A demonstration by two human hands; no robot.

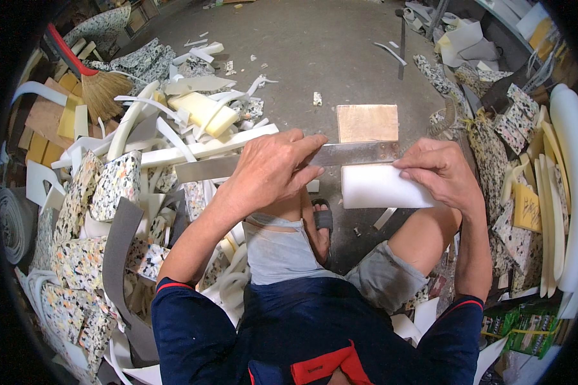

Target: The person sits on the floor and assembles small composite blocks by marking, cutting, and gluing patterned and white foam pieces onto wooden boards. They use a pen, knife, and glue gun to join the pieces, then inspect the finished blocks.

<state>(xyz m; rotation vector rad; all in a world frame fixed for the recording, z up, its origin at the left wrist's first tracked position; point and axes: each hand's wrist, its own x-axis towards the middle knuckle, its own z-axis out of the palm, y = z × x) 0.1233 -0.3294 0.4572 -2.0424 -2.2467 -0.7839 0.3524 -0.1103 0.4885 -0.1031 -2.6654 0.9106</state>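
A long flat metal blade (350, 154) with small rivets near its right end runs crosswise in front of me. My left hand (273, 168) grips it near the middle, with the thumb below and the fingers over the top. In my right hand (440, 170), a white rectangular foam block (385, 187) is pinched at its upper right corner. The blade passes just beyond the block's far edge; whether they touch I cannot tell. Past the blade shows a tan rectangular block (367, 123), its near edge hidden behind the metal.
Foam offcuts (205, 112) and speckled foam pieces (115, 189) are heaped at the left, beside a straw broom (103, 93). Upright foam sheets (549, 212) and a white roll (570, 186) line the right. Scraps lie on the grey floor (302, 51).
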